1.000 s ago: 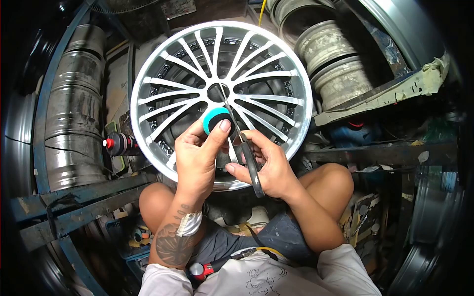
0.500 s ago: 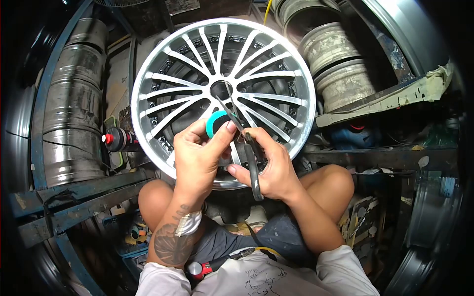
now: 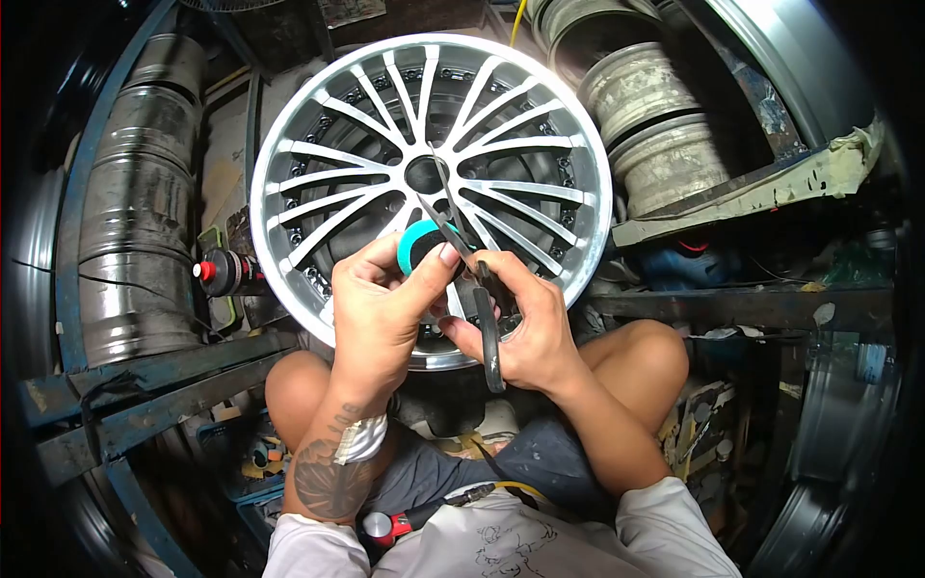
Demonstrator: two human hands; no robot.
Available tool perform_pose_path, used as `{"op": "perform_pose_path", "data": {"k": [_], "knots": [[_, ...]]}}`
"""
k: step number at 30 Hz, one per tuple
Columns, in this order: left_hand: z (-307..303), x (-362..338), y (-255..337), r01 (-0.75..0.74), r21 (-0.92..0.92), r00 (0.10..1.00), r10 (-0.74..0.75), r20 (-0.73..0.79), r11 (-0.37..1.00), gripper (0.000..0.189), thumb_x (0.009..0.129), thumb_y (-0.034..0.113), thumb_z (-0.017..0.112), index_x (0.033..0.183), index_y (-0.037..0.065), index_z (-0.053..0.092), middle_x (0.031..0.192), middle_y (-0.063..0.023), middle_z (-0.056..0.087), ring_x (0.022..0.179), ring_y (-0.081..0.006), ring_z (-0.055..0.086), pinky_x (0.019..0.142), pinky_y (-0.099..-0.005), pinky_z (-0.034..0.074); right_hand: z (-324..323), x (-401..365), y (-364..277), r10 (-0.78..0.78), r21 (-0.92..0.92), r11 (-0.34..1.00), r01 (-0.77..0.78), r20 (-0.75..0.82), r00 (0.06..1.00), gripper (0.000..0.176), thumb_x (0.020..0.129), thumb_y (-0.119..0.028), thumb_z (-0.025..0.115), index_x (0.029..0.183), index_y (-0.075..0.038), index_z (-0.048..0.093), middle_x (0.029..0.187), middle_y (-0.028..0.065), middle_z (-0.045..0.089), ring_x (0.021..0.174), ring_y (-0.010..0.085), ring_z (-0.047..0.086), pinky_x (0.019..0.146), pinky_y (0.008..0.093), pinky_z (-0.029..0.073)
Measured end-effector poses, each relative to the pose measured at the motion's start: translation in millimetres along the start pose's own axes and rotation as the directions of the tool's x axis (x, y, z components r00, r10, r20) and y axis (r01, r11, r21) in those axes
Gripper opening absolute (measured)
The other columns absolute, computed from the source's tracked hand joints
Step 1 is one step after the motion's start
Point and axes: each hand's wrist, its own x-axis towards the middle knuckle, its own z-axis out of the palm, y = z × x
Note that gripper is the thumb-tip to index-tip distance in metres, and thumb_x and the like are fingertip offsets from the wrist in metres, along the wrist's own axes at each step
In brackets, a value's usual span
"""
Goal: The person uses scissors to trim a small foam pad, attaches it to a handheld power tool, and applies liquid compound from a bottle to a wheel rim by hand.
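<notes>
Between thumb and fingers, my left hand (image 3: 385, 299) pinches a small round pad (image 3: 416, 243) with a teal rim and a black face. My right hand (image 3: 528, 323) is wrapped round the black handles of the scissors (image 3: 488, 328). The scissor blades point up and to the left, slightly apart, close against the pad's right side; whether they touch it is hard to tell. Behind both hands lies a large silver multi-spoke wheel (image 3: 597, 193), its lower part partly hidden by them.
Stacked metal rims stand at the left (image 3: 140, 222) and upper right (image 3: 665, 125). A black bottle with a red cap (image 3: 226, 272) lies left of the wheel. A red and black air tool (image 3: 390, 525) rests on the lap. Blue metal frames run along both sides.
The view has shifted slightly, so wheel and hands sit a little further left. The grip on the pad and scissors looks the same.
</notes>
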Motion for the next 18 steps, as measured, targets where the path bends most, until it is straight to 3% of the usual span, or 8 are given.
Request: {"op": "perform_pose_path", "data": {"k": [5,8,11,12,15,18], "knots": [[0,-2,1,-0.031,0.04,1.0,0.031,-0.001,0.999,0.015,0.089,0.015,0.075,0.093,0.001,0.071,0.071,0.0023,0.063,0.059,-0.0022,0.052,0.053,-0.0188,0.041,-2,1,1,-0.006,-0.027,1.0,0.006,0.011,1.0,0.051,0.068,-0.014,0.085,0.111,-0.003,0.06,0.081,0.002,0.061,0.068,0.0093,0.056,0.064,0.0248,0.047],[0,-3,0,-0.078,0.086,0.997,0.077,0.017,0.993,0.014,0.09,0.012,0.074,0.095,0.0,0.071,0.074,0.0019,0.064,0.061,-0.0019,0.053,0.054,-0.0185,0.042,-4,3,0,-0.1,-0.033,0.995,0.099,-0.045,0.994,0.05,0.067,-0.016,0.084,0.11,-0.006,0.061,0.079,0.0073,0.062,0.064,0.0155,0.059,0.061,0.0299,0.05],[-1,-3,-2,-0.101,0.075,0.995,0.1,0.012,0.992,0.013,0.09,0.009,0.073,0.098,-0.001,0.071,0.078,0.0017,0.066,0.066,-0.0021,0.055,0.056,-0.0185,0.043,-7,0,-1,0.016,-0.038,0.999,-0.016,-0.001,1.0,0.053,0.065,-0.017,0.085,0.112,-0.007,0.062,0.081,0.0088,0.063,0.065,0.0179,0.059,0.062,0.0312,0.05],[1,-5,2,-0.082,0.055,0.997,0.082,0.005,0.995,0.013,0.089,0.007,0.073,0.099,-0.001,0.071,0.081,0.0015,0.067,0.069,-0.0029,0.057,0.059,-0.0191,0.045,-7,-1,-2,0.02,-0.077,0.997,-0.02,-0.003,1.0,0.052,0.066,-0.013,0.085,0.111,-0.003,0.061,0.078,0.0021,0.06,0.066,0.0089,0.055,0.063,0.0247,0.048],[-2,-4,0,-0.095,0.06,0.995,0.094,0.023,0.994,0.014,0.088,0.006,0.073,0.1,-0.002,0.07,0.084,0.0001,0.068,0.072,-0.004,0.059,0.064,-0.0195,0.047,-5,-1,-1,0.013,-0.121,0.992,-0.019,-0.045,0.999,0.051,0.066,-0.013,0.086,0.11,-0.003,0.062,0.082,0.0032,0.061,0.066,0.0102,0.057,0.063,0.0256,0.049],[-4,-3,-10,-0.148,0.008,0.989,0.148,0.024,0.989,0.018,0.086,0.004,0.073,0.102,-0.002,0.069,0.086,-0.0012,0.068,0.073,-0.0048,0.06,0.067,-0.0196,0.048,-4,-2,5,-0.048,-0.127,0.991,0.039,-0.069,0.996,0.057,0.065,-0.018,0.083,0.116,-0.007,0.06,0.088,0.0132,0.065,0.07,0.0265,0.064,0.063,0.0366,0.052]]}}
